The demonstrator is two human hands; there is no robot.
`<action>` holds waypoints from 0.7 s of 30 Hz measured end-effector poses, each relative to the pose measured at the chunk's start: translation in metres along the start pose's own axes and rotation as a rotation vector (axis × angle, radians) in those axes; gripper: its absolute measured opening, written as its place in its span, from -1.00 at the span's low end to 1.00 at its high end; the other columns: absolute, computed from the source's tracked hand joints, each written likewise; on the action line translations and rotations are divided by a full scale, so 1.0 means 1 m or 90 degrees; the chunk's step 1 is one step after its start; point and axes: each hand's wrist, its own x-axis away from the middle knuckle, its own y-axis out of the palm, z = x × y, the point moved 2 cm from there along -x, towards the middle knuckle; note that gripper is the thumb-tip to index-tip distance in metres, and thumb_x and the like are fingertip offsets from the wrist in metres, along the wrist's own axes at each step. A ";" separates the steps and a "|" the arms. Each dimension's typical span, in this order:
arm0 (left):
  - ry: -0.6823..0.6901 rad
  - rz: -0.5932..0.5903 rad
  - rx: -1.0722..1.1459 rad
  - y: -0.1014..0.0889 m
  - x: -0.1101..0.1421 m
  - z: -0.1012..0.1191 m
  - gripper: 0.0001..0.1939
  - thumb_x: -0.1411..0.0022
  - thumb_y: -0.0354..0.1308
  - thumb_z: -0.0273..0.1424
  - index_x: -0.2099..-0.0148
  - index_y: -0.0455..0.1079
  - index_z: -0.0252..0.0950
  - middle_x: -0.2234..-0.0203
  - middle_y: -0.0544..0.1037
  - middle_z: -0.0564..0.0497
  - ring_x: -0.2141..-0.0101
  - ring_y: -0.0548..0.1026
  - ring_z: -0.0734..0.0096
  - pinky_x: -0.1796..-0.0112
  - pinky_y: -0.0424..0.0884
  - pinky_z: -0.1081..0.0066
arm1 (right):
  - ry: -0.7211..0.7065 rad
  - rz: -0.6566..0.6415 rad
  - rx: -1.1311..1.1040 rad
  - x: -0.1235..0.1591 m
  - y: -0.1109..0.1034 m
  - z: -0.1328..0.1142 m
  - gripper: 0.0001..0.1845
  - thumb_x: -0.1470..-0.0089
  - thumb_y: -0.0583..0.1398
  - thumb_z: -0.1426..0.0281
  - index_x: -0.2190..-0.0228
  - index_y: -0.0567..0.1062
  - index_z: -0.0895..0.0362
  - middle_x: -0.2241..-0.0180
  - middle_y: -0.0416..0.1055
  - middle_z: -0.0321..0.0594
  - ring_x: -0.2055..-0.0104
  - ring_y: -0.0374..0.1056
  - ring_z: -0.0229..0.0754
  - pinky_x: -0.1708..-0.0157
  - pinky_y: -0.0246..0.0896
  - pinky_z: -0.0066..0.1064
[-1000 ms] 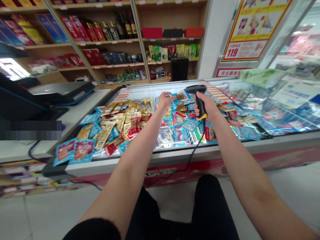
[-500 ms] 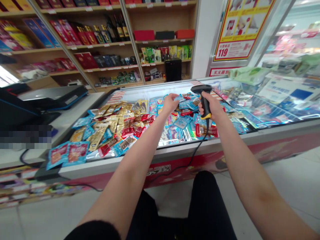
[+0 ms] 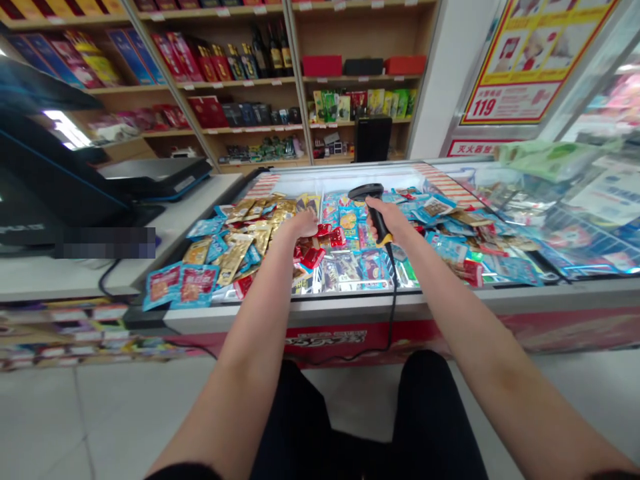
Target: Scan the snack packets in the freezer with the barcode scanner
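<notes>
A black handheld barcode scanner with a yellow band and trailing cord sits tilted in the right hand, its head angled left. The left hand rests on loose gold and blue foil snack packets.

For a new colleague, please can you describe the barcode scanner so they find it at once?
In the long shop freezer of snack packets, look over the middle. The right hand grips a black barcode scanner; unlike the flat packets, it has a yellow band and hanging black cord.
</notes>
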 end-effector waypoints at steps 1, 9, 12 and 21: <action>-0.023 -0.050 -0.045 -0.003 0.001 -0.004 -0.73 0.42 0.13 -0.72 0.72 0.30 -0.22 0.82 0.28 0.08 0.63 0.39 0.27 0.36 0.36 0.32 | 0.005 -0.004 0.009 -0.004 0.007 0.002 -0.68 -0.17 0.20 0.15 0.47 0.32 0.10 0.70 0.31 -0.34 0.77 0.18 -0.29 0.81 0.11 -0.48; 0.023 -0.171 -0.118 -0.008 -0.015 -0.018 -0.72 0.48 0.28 -0.65 0.66 0.38 -0.19 0.77 0.37 0.11 0.62 0.37 0.35 0.48 0.31 0.44 | 0.018 -0.023 0.046 -0.029 0.036 0.006 -0.70 -0.21 0.17 0.20 0.47 0.31 0.10 0.72 0.31 -0.34 0.78 0.18 -0.28 0.83 0.08 -0.48; 0.076 -0.093 -0.152 -0.002 -0.022 -0.016 -0.72 0.45 0.36 -0.57 0.67 0.34 -0.18 0.77 0.32 0.11 0.62 0.35 0.38 0.51 0.28 0.47 | 0.017 -0.022 0.052 -0.032 0.038 0.006 -0.71 -0.23 0.14 0.23 0.48 0.32 0.10 0.72 0.30 -0.33 0.79 0.17 -0.28 0.84 0.07 -0.48; -0.024 0.134 0.111 0.013 -0.027 0.001 -0.85 0.17 0.29 -0.54 0.52 0.37 -0.27 0.63 0.42 0.04 0.43 0.46 0.29 0.34 0.36 0.40 | 0.001 -0.025 0.013 -0.029 0.031 0.005 -0.72 -0.21 0.16 0.21 0.47 0.31 0.09 0.71 0.30 -0.34 0.77 0.18 -0.30 0.83 0.09 -0.49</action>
